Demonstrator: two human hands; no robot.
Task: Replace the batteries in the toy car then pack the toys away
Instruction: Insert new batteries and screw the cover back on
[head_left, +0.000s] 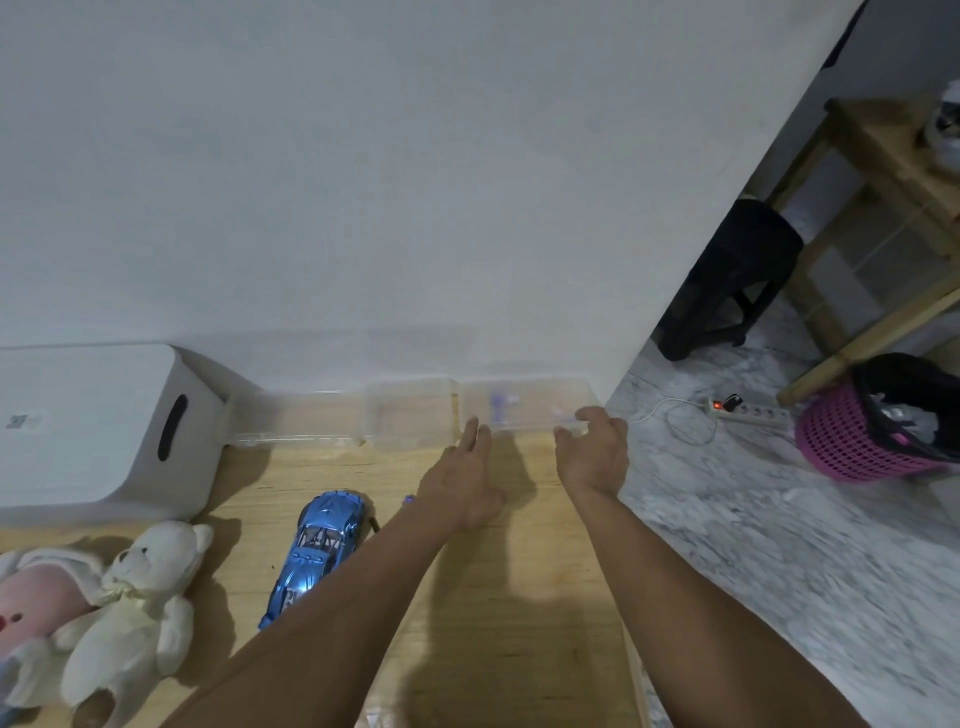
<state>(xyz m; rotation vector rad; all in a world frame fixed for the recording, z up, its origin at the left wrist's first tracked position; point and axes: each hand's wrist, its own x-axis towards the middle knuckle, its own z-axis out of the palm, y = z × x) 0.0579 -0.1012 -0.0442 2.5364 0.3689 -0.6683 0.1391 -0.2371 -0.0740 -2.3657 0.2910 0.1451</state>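
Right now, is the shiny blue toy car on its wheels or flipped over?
On its wheels: the shiny blue toy car shows its roof and windscreen upward on the wooden floor.

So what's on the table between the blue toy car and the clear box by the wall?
The left hand, reaching over bare wooden table toward the clear box; the head view shows it.
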